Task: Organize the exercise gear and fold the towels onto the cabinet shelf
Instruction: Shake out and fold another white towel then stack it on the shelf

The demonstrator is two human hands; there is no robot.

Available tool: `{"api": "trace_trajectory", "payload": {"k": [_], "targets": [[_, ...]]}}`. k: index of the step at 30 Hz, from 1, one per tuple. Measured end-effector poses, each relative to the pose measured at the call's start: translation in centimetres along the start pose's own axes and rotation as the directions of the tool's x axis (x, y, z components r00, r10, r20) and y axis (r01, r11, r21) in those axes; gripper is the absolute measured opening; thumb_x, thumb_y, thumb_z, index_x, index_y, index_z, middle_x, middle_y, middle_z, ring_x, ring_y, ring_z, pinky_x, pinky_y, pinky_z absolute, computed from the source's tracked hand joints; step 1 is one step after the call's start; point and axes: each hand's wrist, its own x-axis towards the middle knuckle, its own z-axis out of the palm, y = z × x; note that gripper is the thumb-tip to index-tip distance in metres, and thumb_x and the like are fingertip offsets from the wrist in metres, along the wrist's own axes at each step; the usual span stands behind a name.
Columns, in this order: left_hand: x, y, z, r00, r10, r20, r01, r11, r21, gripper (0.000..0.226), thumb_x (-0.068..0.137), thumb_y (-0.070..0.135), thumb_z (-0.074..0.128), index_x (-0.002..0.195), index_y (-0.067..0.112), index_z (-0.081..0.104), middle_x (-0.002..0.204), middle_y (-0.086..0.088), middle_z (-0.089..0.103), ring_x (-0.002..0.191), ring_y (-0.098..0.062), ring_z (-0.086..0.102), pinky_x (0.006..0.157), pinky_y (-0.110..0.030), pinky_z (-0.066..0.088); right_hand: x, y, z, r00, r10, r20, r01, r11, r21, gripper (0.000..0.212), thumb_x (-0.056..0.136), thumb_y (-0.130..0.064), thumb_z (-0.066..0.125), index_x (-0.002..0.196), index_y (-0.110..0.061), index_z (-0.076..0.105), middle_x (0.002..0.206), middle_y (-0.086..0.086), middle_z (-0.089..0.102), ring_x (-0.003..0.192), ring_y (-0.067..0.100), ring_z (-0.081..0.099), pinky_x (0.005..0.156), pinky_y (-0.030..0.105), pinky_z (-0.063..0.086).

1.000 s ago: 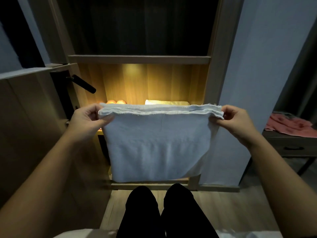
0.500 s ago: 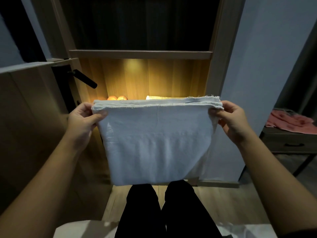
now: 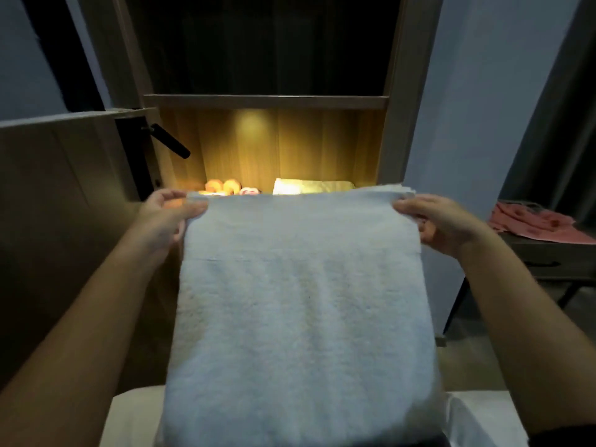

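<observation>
Head view: pale fluffy towel [image 3: 300, 301], folded.

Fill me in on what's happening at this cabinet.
A person is handling a white towel. The left hand grips its far left corner and the right hand its far right corner, and the rest stretches back toward the person. Ahead is the lit cabinet compartment, where some orange items and a folded pale towel already lie. The white towel is not yet on the shelf. A pink cloth lies on a side table to the right.
</observation>
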Motion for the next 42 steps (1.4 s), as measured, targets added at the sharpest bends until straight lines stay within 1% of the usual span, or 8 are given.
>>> {"api": "trace_trajectory", "payload": {"k": [6,18,23,27,31,34,38,42], "targets": [[1.4,-11.4,2.5,0.946,-0.300,-0.123,0.321,0.920,0.225,0.045,0.079,0.016,0.079,0.118,0.013,0.057,0.106,-0.006,0.060,0.093,-0.023,0.058,0.079,-0.037,0.050,3.8,11.8,0.7,0.891,0.413,-0.187,-0.424,0.906,-0.019,0.022,0.087,-0.003,0.068,0.105,0.009,0.062,0.083,0.016,0.065,0.059,0.019,0.062,0.060,0.027,0.054],[6.6,-22.1,3.7,0.883,-0.423,-0.204,0.469,0.785,0.405,0.044,0.091,0.021,0.068,0.127,0.007,0.049,0.110,-0.027,0.062,0.088,-0.038,0.059,0.075,-0.041,0.048,10.9,21.9,1.7,0.761,0.486,-0.431,-0.593,0.789,-0.158,0.030,0.086,-0.023,0.075,0.101,-0.002,0.060,0.089,0.010,0.066,0.083,0.026,0.065,0.070,0.035,0.053],[7.5,-25.7,4.1,0.839,-0.497,-0.223,0.535,0.678,0.503,0.035,0.094,0.023,0.064,0.123,0.010,0.050,0.115,-0.014,0.057,0.089,-0.025,0.056,0.077,-0.034,0.045,13.1,25.4,2.2,0.703,0.500,-0.506,-0.671,0.703,-0.236,0.036,0.091,-0.033,0.069,0.074,-0.007,0.051,0.034,0.003,0.049,0.046,0.020,0.051,0.049,0.024,0.040],[8.0,-27.2,4.2,0.797,-0.566,-0.213,0.567,0.576,0.589,0.039,0.095,0.024,0.062,0.127,0.008,0.048,0.131,-0.017,0.054,0.117,-0.034,0.054,0.100,-0.039,0.045,14.1,26.7,2.8,0.687,0.507,-0.521,-0.700,0.654,-0.286,0.027,0.095,-0.030,0.064,0.092,-0.004,0.059,0.077,0.015,0.060,0.069,0.029,0.058,0.061,0.027,0.044],[8.1,-26.4,5.9,0.870,-0.472,-0.146,0.287,0.241,0.927,0.057,0.099,0.032,0.052,0.145,0.008,0.031,0.147,-0.017,0.038,0.132,-0.036,0.040,0.106,-0.047,0.039,14.0,26.2,4.4,0.846,0.290,-0.448,-0.528,0.336,-0.780,0.041,0.099,-0.022,0.050,0.138,-0.010,0.046,0.135,0.017,0.053,0.123,0.037,0.051,0.100,0.044,0.043],[6.5,-25.4,9.2,0.938,-0.317,0.138,-0.052,0.264,0.963,0.061,0.101,0.039,0.042,0.153,0.013,0.021,0.161,-0.009,0.017,0.148,-0.028,0.015,0.120,-0.048,0.018,12.5,25.6,7.7,0.967,0.188,-0.171,-0.221,0.296,-0.929,0.056,0.101,-0.036,0.042,0.153,-0.020,0.026,0.157,0.005,0.030,0.145,0.030,0.026,0.117,0.053,0.017],[0.3,-26.9,10.9,0.804,-0.455,0.383,-0.312,0.225,0.923,0.063,0.102,0.052,0.024,0.157,0.024,0.010,0.165,-0.001,0.000,0.152,-0.021,-0.005,0.122,-0.049,0.001,8.0,27.9,9.5,0.912,0.408,0.033,-0.013,0.109,-0.994,0.064,0.098,-0.062,0.017,0.155,-0.034,0.009,0.165,-0.005,0.002,0.151,0.027,-0.002,0.118,0.057,-0.002],[-0.4,-27.9,8.9,0.823,-0.481,0.301,-0.214,0.229,0.950,0.065,0.099,0.060,0.019,0.157,0.030,0.010,0.165,0.001,0.000,0.152,-0.022,-0.004,0.122,-0.049,-0.001,6.5,28.9,7.1,0.889,0.453,-0.071,-0.137,0.113,-0.984,0.072,0.092,-0.071,0.012,0.155,-0.037,0.004,0.165,-0.003,0.000,0.151,0.031,0.001,0.118,0.057,0.007]]}}
